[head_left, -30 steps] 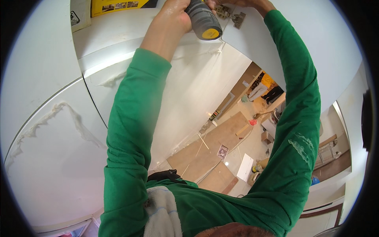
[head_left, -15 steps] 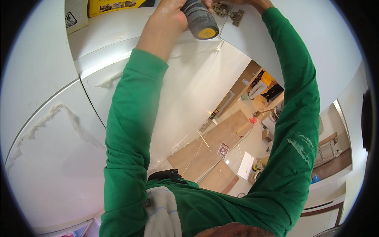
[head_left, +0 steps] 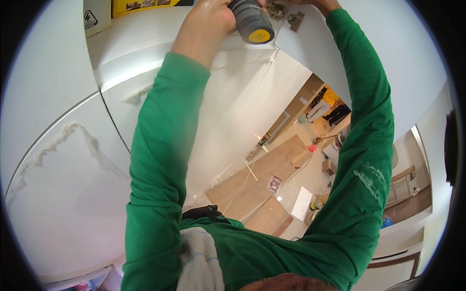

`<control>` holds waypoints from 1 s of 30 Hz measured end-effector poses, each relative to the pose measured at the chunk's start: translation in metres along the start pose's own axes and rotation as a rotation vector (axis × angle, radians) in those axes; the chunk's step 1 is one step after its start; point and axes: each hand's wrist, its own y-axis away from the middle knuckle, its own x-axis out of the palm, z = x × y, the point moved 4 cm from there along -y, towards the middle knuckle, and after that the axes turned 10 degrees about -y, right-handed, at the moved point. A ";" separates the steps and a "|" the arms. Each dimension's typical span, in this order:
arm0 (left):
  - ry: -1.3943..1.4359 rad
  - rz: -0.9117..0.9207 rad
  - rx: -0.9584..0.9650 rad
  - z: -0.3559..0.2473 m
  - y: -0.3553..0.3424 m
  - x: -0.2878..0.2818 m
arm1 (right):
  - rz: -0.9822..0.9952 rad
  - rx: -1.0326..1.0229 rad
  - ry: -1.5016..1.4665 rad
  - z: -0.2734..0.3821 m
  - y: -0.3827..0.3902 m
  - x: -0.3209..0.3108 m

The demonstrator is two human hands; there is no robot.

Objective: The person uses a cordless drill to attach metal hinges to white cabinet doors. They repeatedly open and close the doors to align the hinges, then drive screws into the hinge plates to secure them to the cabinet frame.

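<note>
At the top of the view my left hand [head_left: 211, 18] is closed on a power drill [head_left: 251, 20], a dark grey and black body with a round yellow end cap toward me. The drill's front end and grip are hidden or cut off. Just right of it sits a metal cabinet hinge [head_left: 296, 21] on a white door panel [head_left: 320, 46], with more hinge metal [head_left: 276, 10] beside the drill. My right hand [head_left: 310, 2] reaches in close to these hinges. Its fingers are mostly beyond the top edge, so what it touches is hidden.
A yellow and black box [head_left: 145, 6] lies on the white shelf [head_left: 141, 36] at the upper left. White panels [head_left: 68, 194] with torn edging stand to my left. Far below are brown boards [head_left: 262, 167] on the floor, a white sheet [head_left: 302, 203] and other people [head_left: 325, 105].
The drill and my left hand have shifted slightly up and to the right in the view. My right arm stays nearly where it was, by the hinges.
</note>
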 end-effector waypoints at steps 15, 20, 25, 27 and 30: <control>-0.118 -0.033 -0.001 -0.005 -0.006 0.000 | -0.003 -0.017 0.142 -0.009 -0.016 -0.011; -0.141 -0.117 0.028 -0.006 0.002 0.002 | -0.044 0.076 0.147 -0.007 -0.016 -0.005; -0.172 -0.174 0.050 -0.008 0.001 0.003 | -0.053 0.064 0.100 -0.003 -0.010 0.002; -0.157 -0.147 0.052 -0.008 -0.001 0.002 | -0.003 0.026 0.081 0.000 -0.010 0.001; -0.125 -0.114 0.035 -0.007 -0.002 -0.001 | 0.047 0.064 0.057 0.003 -0.011 0.000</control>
